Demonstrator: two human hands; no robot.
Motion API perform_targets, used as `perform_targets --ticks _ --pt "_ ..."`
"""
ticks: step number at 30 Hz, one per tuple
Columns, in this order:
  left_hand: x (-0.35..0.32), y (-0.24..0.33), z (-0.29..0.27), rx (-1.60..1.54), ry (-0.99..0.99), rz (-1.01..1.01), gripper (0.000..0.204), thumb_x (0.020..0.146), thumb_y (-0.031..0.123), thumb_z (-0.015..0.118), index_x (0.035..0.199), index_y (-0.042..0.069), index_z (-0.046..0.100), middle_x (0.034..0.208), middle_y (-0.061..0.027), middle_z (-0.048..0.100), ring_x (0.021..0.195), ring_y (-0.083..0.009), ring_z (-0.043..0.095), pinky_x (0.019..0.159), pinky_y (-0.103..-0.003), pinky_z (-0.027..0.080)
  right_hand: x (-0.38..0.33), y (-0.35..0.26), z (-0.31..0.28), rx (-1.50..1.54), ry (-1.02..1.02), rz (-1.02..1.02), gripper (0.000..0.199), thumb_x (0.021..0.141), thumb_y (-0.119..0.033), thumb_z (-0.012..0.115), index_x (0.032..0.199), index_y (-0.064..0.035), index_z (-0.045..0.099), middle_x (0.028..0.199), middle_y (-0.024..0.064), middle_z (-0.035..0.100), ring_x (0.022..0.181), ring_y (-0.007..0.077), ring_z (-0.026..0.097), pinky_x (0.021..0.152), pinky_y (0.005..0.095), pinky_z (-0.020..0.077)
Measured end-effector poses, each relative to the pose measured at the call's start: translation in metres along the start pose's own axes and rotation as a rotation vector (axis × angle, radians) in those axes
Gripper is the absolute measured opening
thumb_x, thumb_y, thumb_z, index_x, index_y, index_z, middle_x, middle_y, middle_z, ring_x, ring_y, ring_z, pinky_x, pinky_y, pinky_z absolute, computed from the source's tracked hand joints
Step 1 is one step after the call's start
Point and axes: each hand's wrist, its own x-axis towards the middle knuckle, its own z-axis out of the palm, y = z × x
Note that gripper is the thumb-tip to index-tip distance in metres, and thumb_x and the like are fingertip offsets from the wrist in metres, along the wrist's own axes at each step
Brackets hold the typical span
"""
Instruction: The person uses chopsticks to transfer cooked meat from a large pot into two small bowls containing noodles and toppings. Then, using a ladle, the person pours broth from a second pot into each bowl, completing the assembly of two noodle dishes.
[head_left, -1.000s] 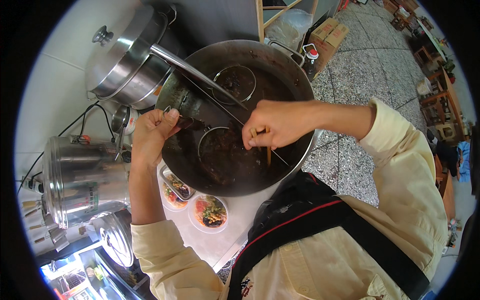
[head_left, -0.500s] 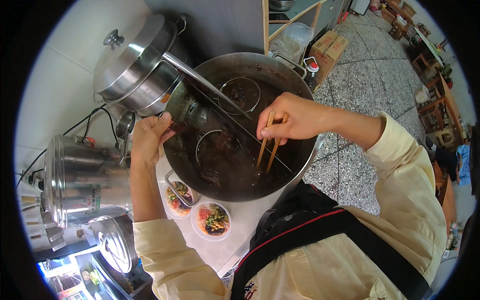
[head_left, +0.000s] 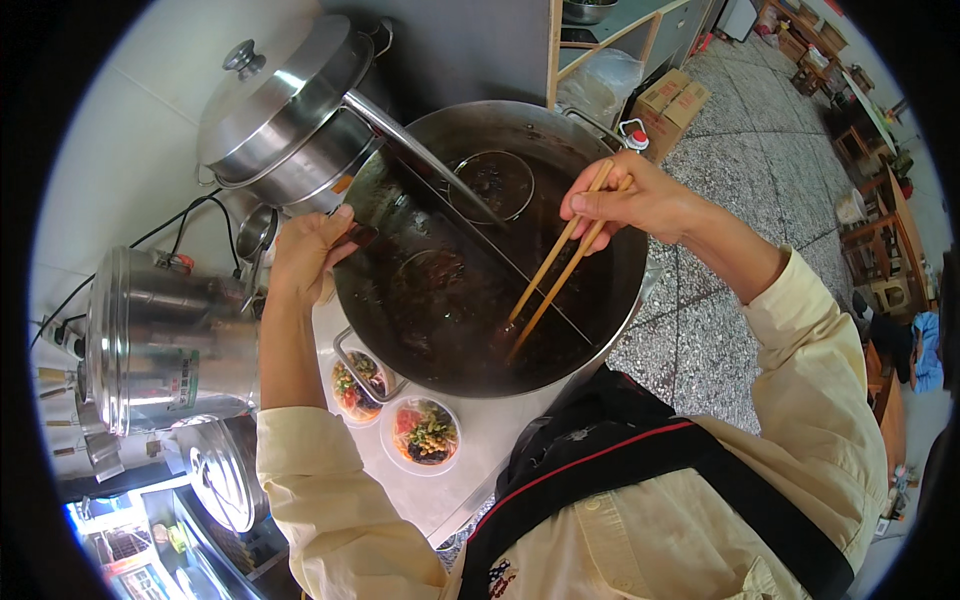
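Note:
A large steel pot [head_left: 600,330] of dark broth stands in front of me. My right hand [head_left: 640,200] holds a pair of wooden chopsticks [head_left: 555,270] over it, their tips down near the broth. My left hand [head_left: 305,250] grips a dark handle at the pot's left rim; a wire strainer basket [head_left: 430,270] sits in the broth beside it. A second strainer basket [head_left: 495,183] rests farther back. A long metal ladle handle [head_left: 420,155] slants across the pot.
Two bowls of toppings [head_left: 428,432] [head_left: 355,385] stand on the white counter below the pot. A lidded steel pot [head_left: 285,110] is at the back left, a steel urn [head_left: 160,335] at the left. Cardboard boxes [head_left: 670,100] lie on the stone floor.
My right hand has lifted up and to the right, drawing the chopsticks out of the broth. My left hand has moved right along the pot's rim.

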Motion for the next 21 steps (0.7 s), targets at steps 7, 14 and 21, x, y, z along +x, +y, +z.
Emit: perform_targets --ticks 7,14,21 --pt "0.01 0.005 0.006 0.081 0.068 0.003 0.025 0.081 0.02 0.069 0.076 -0.003 0.062 0.076 -0.0074 0.062 0.069 -0.0125 0.06 0.067 -0.024 0.053 -0.006 0.004 -0.015 0.072 0.16 -0.058 0.024 0.087 -0.017 0.061 0.091 0.006 0.062 0.084 0.0137 0.064 0.074 0.0202 0.066 0.061 0.0285 0.0574" --pt "0.021 0.013 0.026 0.114 0.128 -0.006 0.019 0.078 0.014 0.071 0.078 -0.004 0.064 0.077 -0.0075 0.062 0.068 -0.0122 0.059 0.061 -0.021 0.055 -0.008 -0.003 -0.024 0.09 0.287 -0.125 0.026 0.088 -0.019 0.061 0.095 0.0059 0.061 0.084 0.0132 0.064 0.074 0.0193 0.066 0.059 0.0256 0.0557" --pt "0.04 0.015 0.037 0.133 0.206 0.017 0.017 0.074 0.01 0.073 0.08 -0.003 0.065 0.073 -0.0053 0.061 0.063 -0.0122 0.058 0.054 -0.021 0.052 -0.003 -0.012 -0.031 0.017 0.291 -0.147 0.025 0.088 -0.021 0.06 0.093 0.0033 0.06 0.083 0.0133 0.064 0.076 0.0219 0.067 0.059 0.028 0.0556"
